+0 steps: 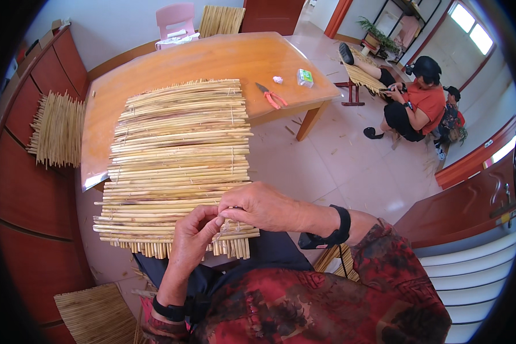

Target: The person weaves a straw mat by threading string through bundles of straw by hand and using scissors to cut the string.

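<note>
So, mat (178,160): partly on the table (281,63), near end over the lap (278,249).
Left hand (190,234): fingertips together above that end.
Right hand (261,204): pinching beside it; on what, I can't tell.
Pliers (268,92): 1 pair, right of the mat.

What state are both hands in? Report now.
Left hand: pinched closed over the stalk mat; anything held is unclear.
Right hand: pinched closed; anything held is unclear.
</note>
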Demonstrator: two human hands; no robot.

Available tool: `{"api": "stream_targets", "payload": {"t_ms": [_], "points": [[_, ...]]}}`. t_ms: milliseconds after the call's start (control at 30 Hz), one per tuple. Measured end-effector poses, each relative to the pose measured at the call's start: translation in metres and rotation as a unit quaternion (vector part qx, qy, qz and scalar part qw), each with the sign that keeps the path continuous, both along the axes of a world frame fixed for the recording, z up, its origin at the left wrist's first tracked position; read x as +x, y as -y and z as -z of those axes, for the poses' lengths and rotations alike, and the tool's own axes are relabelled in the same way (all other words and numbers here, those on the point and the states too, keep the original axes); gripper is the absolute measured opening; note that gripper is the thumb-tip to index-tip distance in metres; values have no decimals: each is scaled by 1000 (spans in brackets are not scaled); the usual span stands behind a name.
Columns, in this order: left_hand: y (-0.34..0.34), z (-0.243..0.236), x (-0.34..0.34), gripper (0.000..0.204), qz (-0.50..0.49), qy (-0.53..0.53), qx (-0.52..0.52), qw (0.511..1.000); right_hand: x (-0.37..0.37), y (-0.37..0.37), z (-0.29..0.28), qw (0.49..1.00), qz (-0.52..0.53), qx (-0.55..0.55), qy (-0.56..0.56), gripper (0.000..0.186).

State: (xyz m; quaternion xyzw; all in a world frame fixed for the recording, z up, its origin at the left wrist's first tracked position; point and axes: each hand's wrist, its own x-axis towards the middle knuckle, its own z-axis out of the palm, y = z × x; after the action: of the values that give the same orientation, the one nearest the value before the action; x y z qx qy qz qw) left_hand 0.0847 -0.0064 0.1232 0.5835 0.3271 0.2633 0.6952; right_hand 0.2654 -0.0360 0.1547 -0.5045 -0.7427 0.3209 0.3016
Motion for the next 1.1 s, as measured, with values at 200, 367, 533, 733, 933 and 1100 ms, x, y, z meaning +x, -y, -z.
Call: {"api": "stream_targets", "payload": {"t_ms": [200, 367, 533, 733, 933, 1100], "points": [[0, 6, -3, 10, -42, -25, 38, 998, 0, -5, 4, 1000, 6, -16, 12, 16], [-1, 8, -1, 8, -63, 2, 86, 994, 5, -8, 8, 1000, -1, -28, -4, 15], [-6, 5, -11, 4, -83, 10, 47, 995, 21, -4, 13, 997, -18, -69, -40, 16], [-14, 5, -26, 4, -135, 59, 52, 988, 60, 10, 10, 990, 27, -110, -89, 15], [-18, 7, -33, 2, -185, 77, 32, 979, 89, 21, 14, 985, 62, -145, -73, 14], [-25, 5, -43, 3, -219, 84, 42, 971, 114, 32, 16, 976, 98, -170, -90, 13]]}}
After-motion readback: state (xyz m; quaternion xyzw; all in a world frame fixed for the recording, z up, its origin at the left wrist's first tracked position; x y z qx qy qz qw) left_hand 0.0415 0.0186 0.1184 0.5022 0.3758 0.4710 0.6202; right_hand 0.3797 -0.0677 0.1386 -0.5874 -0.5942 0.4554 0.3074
